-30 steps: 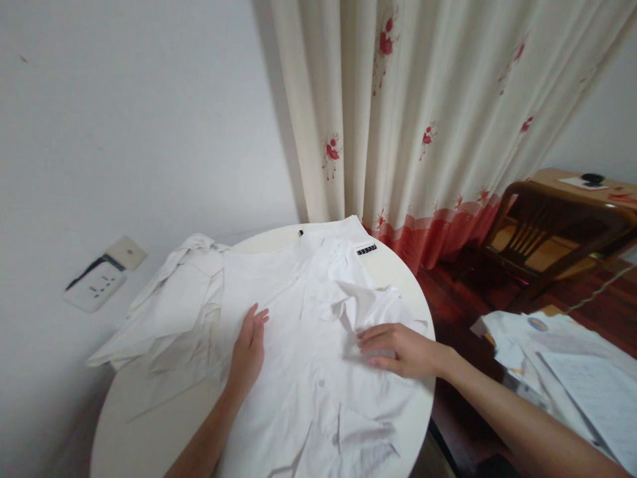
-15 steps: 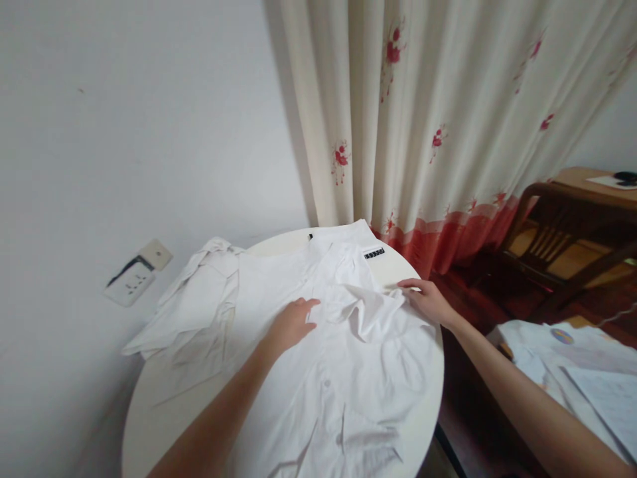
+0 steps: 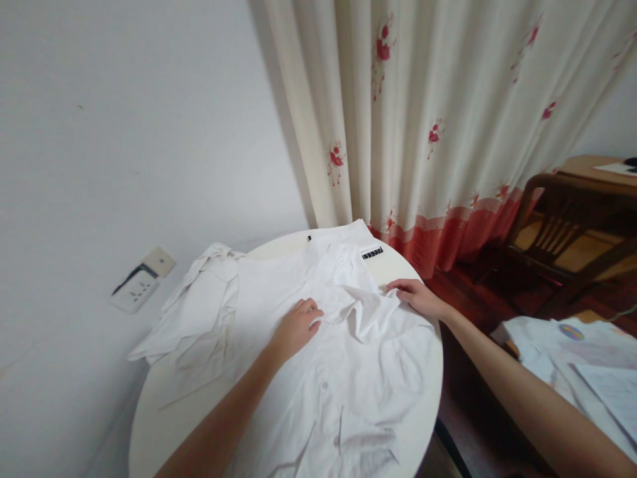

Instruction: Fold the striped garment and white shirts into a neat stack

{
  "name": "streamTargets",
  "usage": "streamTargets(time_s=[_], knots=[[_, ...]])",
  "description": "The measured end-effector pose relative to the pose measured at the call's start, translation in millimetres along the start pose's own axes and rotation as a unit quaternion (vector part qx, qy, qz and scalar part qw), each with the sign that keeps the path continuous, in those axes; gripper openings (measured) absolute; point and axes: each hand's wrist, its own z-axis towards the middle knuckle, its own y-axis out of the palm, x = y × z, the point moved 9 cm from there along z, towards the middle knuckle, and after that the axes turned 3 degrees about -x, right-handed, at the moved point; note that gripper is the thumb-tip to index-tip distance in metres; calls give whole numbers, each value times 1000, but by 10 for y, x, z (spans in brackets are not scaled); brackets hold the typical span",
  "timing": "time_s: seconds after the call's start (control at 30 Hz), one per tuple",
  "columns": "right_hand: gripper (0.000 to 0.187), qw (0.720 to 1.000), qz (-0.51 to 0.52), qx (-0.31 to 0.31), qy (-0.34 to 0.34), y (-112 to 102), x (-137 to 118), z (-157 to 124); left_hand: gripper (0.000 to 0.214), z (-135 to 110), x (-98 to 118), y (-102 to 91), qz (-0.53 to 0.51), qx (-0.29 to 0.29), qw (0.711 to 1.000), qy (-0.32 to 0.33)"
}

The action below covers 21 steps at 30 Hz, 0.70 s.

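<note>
A white button-up shirt [image 3: 279, 279] lies spread and wrinkled over a round white table [image 3: 154, 425], its button line running toward me. My left hand [image 3: 297, 326] rests on the front of the shirt near the button line, thumb and forefinger apart, with nothing gripped. At the table's right edge, my right hand [image 3: 417, 297] pinches the shirt's right-hand sleeve, where the cloth is bunched into raised folds. The sleeve on the other side lies crumpled toward the wall. Part of my right fingertips is hidden by the cloth.
A black-and-white patterned strip [image 3: 371, 253] lies near the collar end. A wall socket [image 3: 135, 289] is at the left. A floral curtain [image 3: 398, 133] hangs behind the table. A wooden chair [image 3: 567, 232] and a surface with white cloth and papers [image 3: 607, 385] stand at the right.
My left hand has moved slightly right and its fingers have curled a little more. My right hand has shifted slightly left along the sleeve. The camera view has turned a little.
</note>
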Motion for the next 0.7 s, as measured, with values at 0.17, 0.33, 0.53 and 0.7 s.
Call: streamTargets(time_s=[0.17,0.33,0.53,0.7], knots=[[27,1000,-8,-7,1,33,-12,6,22,-6,58,-63,68,60,996,-6],[27,1000,8,-15,10,23,-28,25,27,-123,-150,-554,41,200,976,-69],[37,997,53,-47,12,180,-333,94,31,-586,-811,-1195,-156,351,909,-161],[33,996,46,-66,-45,431,-704,273,28,-973,-1271,-1352,-266,414,849,-193]])
